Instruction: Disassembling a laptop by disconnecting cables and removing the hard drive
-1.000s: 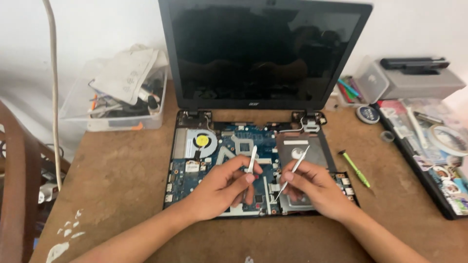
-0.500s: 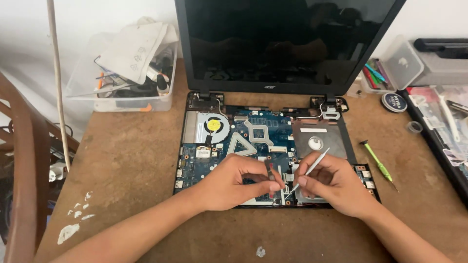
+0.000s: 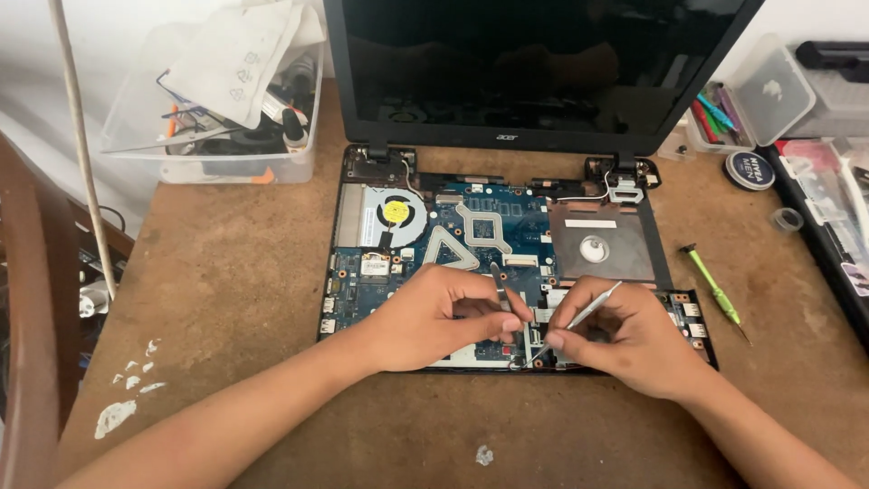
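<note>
An opened laptop (image 3: pixel 362 299) lies on the brown table with its blue motherboard (image 3: pixel 489 226), fan (image 3: pixel 396 213) and hard drive (image 3: pixel 597 244) exposed, and its dark screen (image 3: pixel 534 63) stands upright behind. My left hand (image 3: pixel 434 317) rests on the board's front part, fingertips pinching a small dark piece near the front edge. My right hand (image 3: pixel 634 335) holds a thin metal pry tool (image 3: pixel 584 312) like a pen, its tip down at the board beside my left fingertips.
A green screwdriver (image 3: pixel 715 290) lies right of the laptop. A clear plastic bin (image 3: pixel 217 100) of cables and papers stands at the back left. A small round tin (image 3: pixel 749 168), a tape roll (image 3: pixel 787 220) and boxes crowd the right side. A chair back (image 3: pixel 36 299) stands at left.
The view has tilted down and closer. Both hands have moved toward the board's front edge and drawn together; the tool's tip has dropped lower to the board.
</note>
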